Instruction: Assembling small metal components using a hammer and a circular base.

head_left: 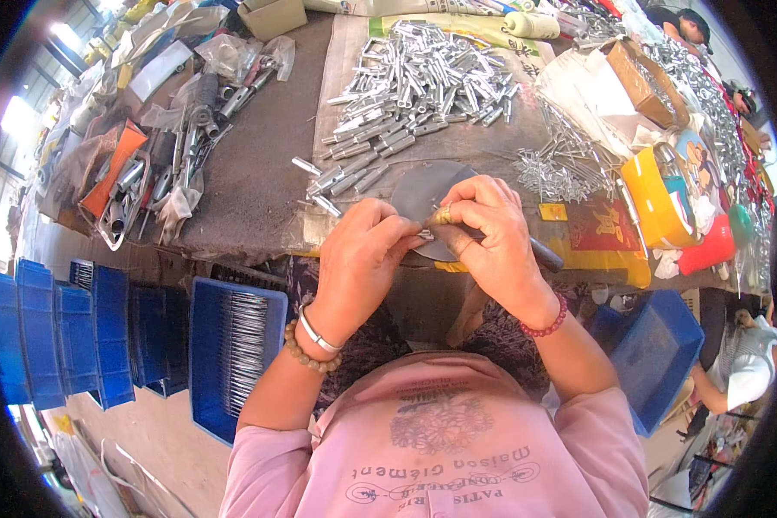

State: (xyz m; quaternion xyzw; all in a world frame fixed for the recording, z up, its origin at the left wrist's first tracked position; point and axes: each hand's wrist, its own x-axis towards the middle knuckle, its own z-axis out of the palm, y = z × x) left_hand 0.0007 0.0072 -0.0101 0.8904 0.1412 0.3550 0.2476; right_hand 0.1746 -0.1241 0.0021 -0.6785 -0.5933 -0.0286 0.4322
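Note:
My left hand (pixel 364 257) and my right hand (pixel 485 233) meet over a dark round plate (pixel 416 192) at the table's near edge. Both are closed, thumbs and fingertips pinched together. A small shiny metal piece (pixel 426 234) shows at the left fingertips; its exact kind is too small to tell. What the right fingertips pinch is hidden. Just beyond the plate lie several silvery metal tubes (pixel 345 177), leading back to a large heap of the same tubes (pixel 423 78). Right of the plate is a pile of thin metal pins (pixel 565 168).
On the left lie a jumble of tools (pixel 129 177) and plastic bags. A yellow container (pixel 660 197) and a red cylinder (pixel 708 245) stand at the right. Below the table, a blue bin (pixel 200 363) holds long metal rods; another blue bin (pixel 660 354) is at right, near another person's arm.

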